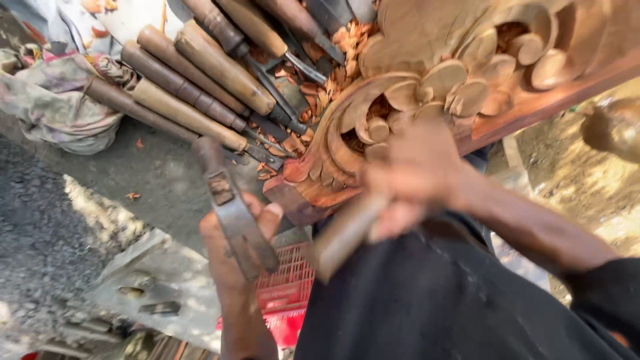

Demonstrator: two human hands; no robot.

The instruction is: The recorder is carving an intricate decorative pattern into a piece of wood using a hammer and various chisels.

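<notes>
My left hand (235, 267) is low in the view, left of centre, closed around a flat, rusty metal striking tool (232, 210) that points up and away from me. My right hand (417, 175), blurred, grips a wooden-handled chisel (343, 233) at the near edge of a carved reddish wooden panel (427, 87) with scrolls and round petals. The chisel's blade is hidden behind the hand. The two hands are apart, and the metal tool stands just left of the panel's corner.
Several wooden-handled chisels (200, 73) lie side by side on a grey slab (153, 173) left of the panel, among wood chips (313, 93). A crumpled cloth (53, 100) lies at far left. A red plastic crate (287, 287) sits below; gravel ground (40, 227) lies beyond.
</notes>
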